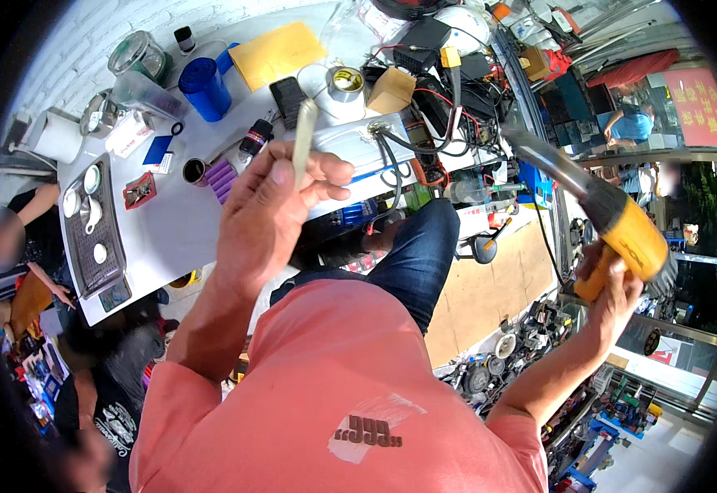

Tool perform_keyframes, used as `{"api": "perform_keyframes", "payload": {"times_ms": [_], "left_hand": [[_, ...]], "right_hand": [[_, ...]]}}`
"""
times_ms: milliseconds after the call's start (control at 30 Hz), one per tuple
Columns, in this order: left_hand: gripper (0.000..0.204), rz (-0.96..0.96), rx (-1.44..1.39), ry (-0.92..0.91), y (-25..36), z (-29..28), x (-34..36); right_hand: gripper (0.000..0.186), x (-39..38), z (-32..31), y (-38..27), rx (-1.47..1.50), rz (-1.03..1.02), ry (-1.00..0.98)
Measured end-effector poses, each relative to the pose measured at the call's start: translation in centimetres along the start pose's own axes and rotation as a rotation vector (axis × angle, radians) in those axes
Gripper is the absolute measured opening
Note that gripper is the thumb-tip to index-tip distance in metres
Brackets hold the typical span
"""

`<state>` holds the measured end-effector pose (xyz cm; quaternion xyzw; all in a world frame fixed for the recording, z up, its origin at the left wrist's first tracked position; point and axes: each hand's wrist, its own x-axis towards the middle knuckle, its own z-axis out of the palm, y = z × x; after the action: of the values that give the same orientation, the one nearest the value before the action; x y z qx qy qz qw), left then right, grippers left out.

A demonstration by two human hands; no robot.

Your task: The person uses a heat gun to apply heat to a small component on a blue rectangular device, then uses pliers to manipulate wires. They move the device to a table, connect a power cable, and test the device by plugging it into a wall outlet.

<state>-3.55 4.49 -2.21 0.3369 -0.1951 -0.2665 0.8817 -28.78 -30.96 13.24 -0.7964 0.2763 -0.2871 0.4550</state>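
Between the thumb and fingers of my left hand a pale, slim stick stands nearly upright; its exact kind I cannot make out. That hand is raised over the table's front edge. Off to the right, my right hand is wrapped round the handle of a yellow and black heat gun. Its long metal nozzle points up and left, well apart from the stick. Beyond my left hand are a dark bottle, a phone and a silver flat box with black cables.
The white table carries a tea tray with cups, purple cylinders, a blue roll, a yellow envelope and a tape roll. Tangled cables and tools crowd its right end. People are at the left; parts lie on the floor.
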Motion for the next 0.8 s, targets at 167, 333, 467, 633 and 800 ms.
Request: {"api": "perform_keyframes", "payload": {"times_ms": [167,333,467,633,800], "left_hand": [[0.031,0.023,-0.013,-0.049,-2.0,1.7,-0.6],[0.036,0.019,-0.061,-0.087,-3.1,2.4,-0.9],[0.033,0.008,-0.12,-0.085,-3.9,2.3,-0.7],[0.039,0.0,-0.133,-0.145,-4.7,2.4,0.1],[0.03,-0.019,-0.258,-0.146,-5.1,3.4,0.7]], "right_hand": [[0.049,2.3,5.0,0.3,0.062,0.083,-0.247],[0.048,3.0,6.1,1.0,0.16,0.15,-0.36],[0.052,2.7,6.5,2.5,0.176,0.153,-0.348],[0.054,2.4,7.1,4.0,0.217,0.172,-0.313],[0.053,2.2,7.4,4.5,0.215,0.194,-0.318]]}}
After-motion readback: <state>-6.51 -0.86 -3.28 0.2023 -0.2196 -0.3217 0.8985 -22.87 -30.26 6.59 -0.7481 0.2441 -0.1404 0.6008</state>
